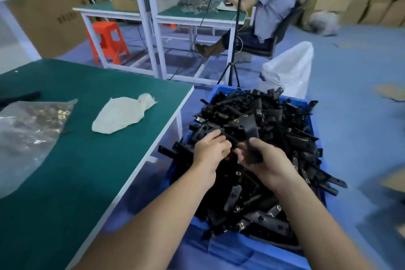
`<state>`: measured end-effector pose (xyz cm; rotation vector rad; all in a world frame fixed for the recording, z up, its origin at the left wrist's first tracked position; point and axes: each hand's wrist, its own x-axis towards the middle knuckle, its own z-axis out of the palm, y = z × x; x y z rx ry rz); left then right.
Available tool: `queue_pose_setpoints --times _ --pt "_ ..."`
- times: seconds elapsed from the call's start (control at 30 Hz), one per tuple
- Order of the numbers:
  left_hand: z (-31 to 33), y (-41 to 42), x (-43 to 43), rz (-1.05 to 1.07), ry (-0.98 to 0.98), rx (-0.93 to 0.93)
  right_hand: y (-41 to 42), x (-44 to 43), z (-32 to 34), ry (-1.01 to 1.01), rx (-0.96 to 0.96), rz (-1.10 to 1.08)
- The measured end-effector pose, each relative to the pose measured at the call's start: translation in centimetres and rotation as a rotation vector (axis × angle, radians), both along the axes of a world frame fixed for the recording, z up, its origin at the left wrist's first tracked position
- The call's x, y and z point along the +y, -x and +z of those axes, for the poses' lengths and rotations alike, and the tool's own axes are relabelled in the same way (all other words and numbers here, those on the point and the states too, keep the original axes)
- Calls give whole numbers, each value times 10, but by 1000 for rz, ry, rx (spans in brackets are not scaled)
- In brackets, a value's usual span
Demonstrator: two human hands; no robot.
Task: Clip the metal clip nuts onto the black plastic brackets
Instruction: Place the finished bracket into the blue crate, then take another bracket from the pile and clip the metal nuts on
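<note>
Brackets (pixel 282 116) heaped in a blue bin (pixel 215 92), both hands over the heap.
Print on the cardboard box (pixel 54 24) is too blurred to read. The bin stands off the table's (pixel 87 171) right edge, filled above its rim. A clear bag (pixel 24 142) of clip nuts (pixel 63 113) lies at the left edge, cut off, with a white cloth (pixel 122 114) nearby. The right hand (pixel 265 160) grips one bracket (pixel 252 131) upright. The left hand (pixel 210 151) curls at its lower end, and what it pinches is hidden.

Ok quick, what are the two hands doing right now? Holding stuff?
Left hand: fingers curled, but what it holds, if anything, cannot be told.
Right hand: gripping a black bracket.
</note>
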<state>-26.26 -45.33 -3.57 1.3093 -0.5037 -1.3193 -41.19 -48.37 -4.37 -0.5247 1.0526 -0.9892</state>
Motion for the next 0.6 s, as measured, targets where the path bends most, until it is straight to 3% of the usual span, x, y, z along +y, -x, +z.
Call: queue_pose_setpoints --times 0.07,0.2,0.37,0.53,0.6 --pt "-4 5 -9 -12 -39 22 2 -16 -7 -54 -115 -7" --pt "-25 2 -7 -40 -139 -5 -10 0 -35 -126 -132 146" --pt "-37 -18 4 44 -146 -63 -45 33 -38 -146 -211 80" --pt "-3 -51 21 75 147 -628 -99 53 4 56 -153 227" --pt "22 -75 29 122 218 -712 -124 56 27 149 -142 266"
